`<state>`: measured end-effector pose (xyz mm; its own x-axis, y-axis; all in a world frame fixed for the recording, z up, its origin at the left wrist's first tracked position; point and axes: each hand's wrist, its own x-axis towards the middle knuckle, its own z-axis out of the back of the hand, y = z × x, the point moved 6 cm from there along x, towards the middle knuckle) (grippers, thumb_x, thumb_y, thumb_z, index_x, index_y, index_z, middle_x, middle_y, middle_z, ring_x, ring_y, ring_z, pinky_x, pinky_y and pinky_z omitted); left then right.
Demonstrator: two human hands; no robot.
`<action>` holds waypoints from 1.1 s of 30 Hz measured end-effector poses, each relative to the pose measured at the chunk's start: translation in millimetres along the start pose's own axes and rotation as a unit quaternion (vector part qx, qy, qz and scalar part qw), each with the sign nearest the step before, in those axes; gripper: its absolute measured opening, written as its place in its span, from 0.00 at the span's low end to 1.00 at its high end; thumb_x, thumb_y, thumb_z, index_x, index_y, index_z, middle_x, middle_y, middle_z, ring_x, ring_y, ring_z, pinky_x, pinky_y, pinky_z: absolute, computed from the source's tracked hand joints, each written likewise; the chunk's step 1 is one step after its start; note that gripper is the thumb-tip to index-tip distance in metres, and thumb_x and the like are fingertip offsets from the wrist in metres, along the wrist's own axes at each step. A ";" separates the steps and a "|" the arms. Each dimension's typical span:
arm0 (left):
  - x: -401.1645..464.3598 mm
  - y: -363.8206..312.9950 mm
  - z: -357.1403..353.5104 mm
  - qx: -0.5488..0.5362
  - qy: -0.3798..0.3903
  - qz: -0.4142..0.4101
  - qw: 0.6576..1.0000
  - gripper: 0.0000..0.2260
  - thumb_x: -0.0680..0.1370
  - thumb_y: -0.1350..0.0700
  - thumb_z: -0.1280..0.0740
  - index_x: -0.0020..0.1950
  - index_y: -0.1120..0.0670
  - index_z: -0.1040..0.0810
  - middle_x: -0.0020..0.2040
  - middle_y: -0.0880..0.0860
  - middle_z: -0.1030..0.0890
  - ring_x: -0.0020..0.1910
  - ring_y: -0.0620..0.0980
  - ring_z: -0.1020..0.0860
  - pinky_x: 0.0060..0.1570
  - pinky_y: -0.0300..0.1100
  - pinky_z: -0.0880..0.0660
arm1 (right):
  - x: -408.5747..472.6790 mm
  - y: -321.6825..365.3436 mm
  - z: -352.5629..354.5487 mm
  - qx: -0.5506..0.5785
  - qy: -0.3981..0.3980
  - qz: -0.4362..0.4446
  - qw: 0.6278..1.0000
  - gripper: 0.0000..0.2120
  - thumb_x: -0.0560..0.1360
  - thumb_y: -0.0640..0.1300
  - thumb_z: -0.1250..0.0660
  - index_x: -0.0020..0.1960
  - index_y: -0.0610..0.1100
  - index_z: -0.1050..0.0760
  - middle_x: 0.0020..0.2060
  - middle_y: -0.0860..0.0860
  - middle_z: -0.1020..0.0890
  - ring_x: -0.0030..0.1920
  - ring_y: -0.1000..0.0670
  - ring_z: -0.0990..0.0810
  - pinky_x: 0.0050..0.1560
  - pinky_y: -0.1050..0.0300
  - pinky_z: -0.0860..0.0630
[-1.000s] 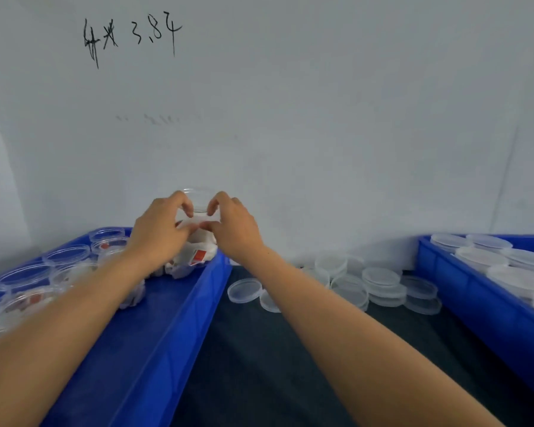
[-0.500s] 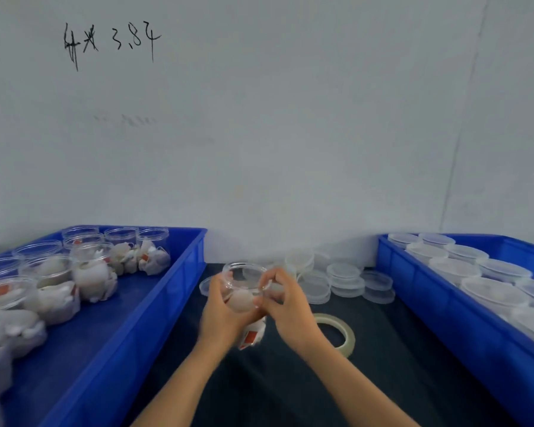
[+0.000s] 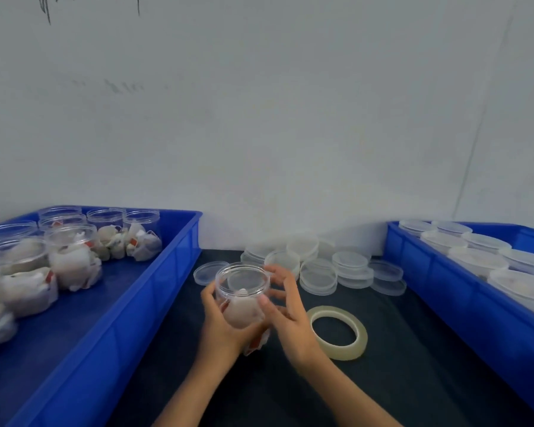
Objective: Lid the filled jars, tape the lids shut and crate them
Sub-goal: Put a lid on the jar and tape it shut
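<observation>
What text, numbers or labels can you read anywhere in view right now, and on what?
Handwriting on the wall: only the bottom strokes show at the top edge; cut off, not readable.
Faint grey marks lower on the wall: too smudged to read.
Red tags on the bags inside the jars in the left crate: too small to read.
Jar in the left hand, lids, tape roll: no print visible.
</observation>
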<state>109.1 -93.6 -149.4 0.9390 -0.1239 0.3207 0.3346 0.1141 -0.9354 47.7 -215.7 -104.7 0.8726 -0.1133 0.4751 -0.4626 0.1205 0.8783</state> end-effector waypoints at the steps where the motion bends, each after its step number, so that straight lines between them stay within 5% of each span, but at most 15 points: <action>1: -1.5 1.6 -0.7 0.006 0.012 0.008 1.000 0.48 0.59 0.51 0.18 0.67 0.39 0.47 0.57 0.40 0.32 0.50 0.36 0.27 0.37 0.28 0.29 | 5.9 -5.3 4.9 0.030 -0.031 -0.002 0.999 0.16 0.79 0.43 0.37 0.65 0.54 0.32 0.53 0.53 0.23 0.50 0.57 0.22 0.48 0.61 0.23; 3: -4.6 5.3 -2.1 0.010 0.029 0.015 0.999 0.46 0.60 0.51 0.17 0.62 0.39 0.48 0.59 0.44 0.31 0.50 0.39 0.25 0.34 0.26 0.27 | 23.0 -20.1 15.9 0.048 -0.099 -0.020 0.994 0.11 0.81 0.38 0.40 0.61 0.49 0.31 0.45 0.49 0.24 0.41 0.57 0.23 0.43 0.62 0.25; 5: -6.2 7.5 -0.6 0.003 0.023 0.005 1.000 0.44 0.59 0.51 0.17 0.60 0.40 0.47 0.59 0.46 0.30 0.51 0.40 0.24 0.37 0.25 0.27 | 46.0 -38.3 20.7 -0.044 -0.120 -0.049 0.991 0.11 0.79 0.35 0.39 0.56 0.50 0.31 0.45 0.51 0.24 0.43 0.55 0.23 0.45 0.60 0.24; 8: -6.6 5.9 6.2 -0.049 -0.007 0.007 0.999 0.45 0.57 0.52 0.16 0.61 0.39 0.43 0.58 0.43 0.30 0.52 0.40 0.25 0.41 0.31 0.26 | 80.7 -65.6 13.3 -0.210 -0.037 -0.090 0.973 0.14 0.77 0.39 0.33 0.60 0.46 0.31 0.54 0.48 0.23 0.55 0.46 0.24 0.58 0.50 0.25; 13: -4.0 6.1 21.4 -0.142 -0.099 -0.017 0.985 0.43 0.54 0.49 0.19 0.62 0.39 0.37 0.57 0.40 0.29 0.52 0.40 0.23 0.42 0.35 0.24 | 119.0 -92.5 -10.9 -0.446 0.088 -0.062 0.889 0.31 0.74 0.58 0.33 0.71 0.46 0.38 0.70 0.45 0.33 0.70 0.41 0.39 0.67 0.45 0.39; 17: -0.1 13.3 23.8 -0.146 -0.142 -0.024 0.979 0.41 0.59 0.58 0.18 0.64 0.42 0.37 0.60 0.45 0.29 0.55 0.45 0.24 0.44 0.36 0.25 | 130.6 -114.8 -22.0 -0.540 0.129 -0.109 0.825 0.37 0.75 0.64 0.38 0.75 0.45 0.45 0.72 0.41 0.37 0.72 0.38 0.42 0.68 0.41 0.42; 22: -0.1 16.8 22.9 -0.162 -0.145 -0.029 0.976 0.42 0.57 0.56 0.18 0.63 0.41 0.37 0.60 0.45 0.28 0.54 0.45 0.24 0.45 0.36 0.24 | 129.9 -118.5 -31.4 -0.612 0.128 -0.099 0.774 0.33 0.79 0.60 0.43 0.74 0.40 0.46 0.70 0.37 0.36 0.70 0.38 0.38 0.66 0.42 0.39; 27: -0.4 14.1 21.7 -0.177 -0.137 -0.036 0.974 0.45 0.52 0.52 0.20 0.65 0.42 0.36 0.59 0.43 0.28 0.58 0.48 0.25 0.55 0.54 0.22 | 118.7 -103.3 -21.3 -0.558 0.133 -0.095 0.814 0.36 0.76 0.59 0.37 0.74 0.40 0.45 0.67 0.38 0.36 0.66 0.37 0.32 0.65 0.44 0.35; 33: -3.8 7.5 16.7 -0.159 -0.095 -0.023 0.982 0.44 0.50 0.44 0.20 0.64 0.35 0.32 0.59 0.37 0.30 0.57 0.45 0.25 0.49 0.51 0.19 | 79.3 -62.3 8.9 -0.427 0.105 -0.096 0.893 0.38 0.70 0.55 0.27 0.72 0.45 0.42 0.65 0.44 0.35 0.65 0.41 0.31 0.65 0.47 0.30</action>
<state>109.4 -75.8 -155.2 0.9314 0.0670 0.3579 0.3639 -0.2047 -0.9087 144.4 -240.9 -121.2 0.9746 -0.0351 0.2213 -0.0922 0.8374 0.5388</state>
